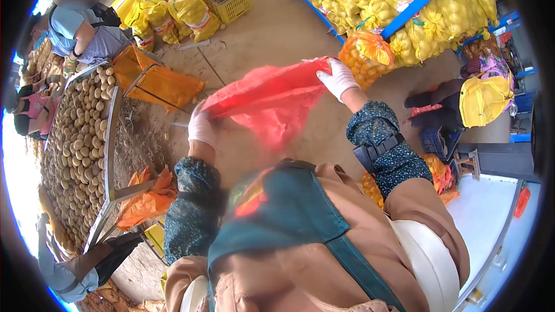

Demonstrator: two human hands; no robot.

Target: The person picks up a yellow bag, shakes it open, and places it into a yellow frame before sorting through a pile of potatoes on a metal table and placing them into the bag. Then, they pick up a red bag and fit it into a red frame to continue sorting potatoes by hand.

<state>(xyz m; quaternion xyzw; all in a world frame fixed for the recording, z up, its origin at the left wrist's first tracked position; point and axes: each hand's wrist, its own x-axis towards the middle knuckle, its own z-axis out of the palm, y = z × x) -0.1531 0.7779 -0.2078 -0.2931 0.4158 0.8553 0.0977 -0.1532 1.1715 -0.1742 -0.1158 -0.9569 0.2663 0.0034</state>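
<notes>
Nearest the camera, a dark green apron (272,214) over tan clothing (306,271) fills the lower scene, its red-and-yellow patch blurred. Both arms reach forward from it in patterned dark sleeve covers (193,208), elbows bent and set apart. White gloves cover both hands. On the left, the left hand (201,128) is lower and nearer, gripping one end of a red bag (269,98); its fingertips are partly hidden by the fabric. On the right, the right hand (340,79) sits higher and farther out, closed on the other end, thumb and fingers pinching the edge. Between them the bag is spread in mid-air above the floor (254,40), its middle sagging to a blurred point, so its lower edge is hard to make out.

Far left, a worker in a light blue top (72,32) bends beside a bin of potatoes (81,144), face indistinct. Far right, a stooping figure behind a yellow bag (484,101) is largely hidden. Dark curved borders cut off the scene's outer edges.
</notes>
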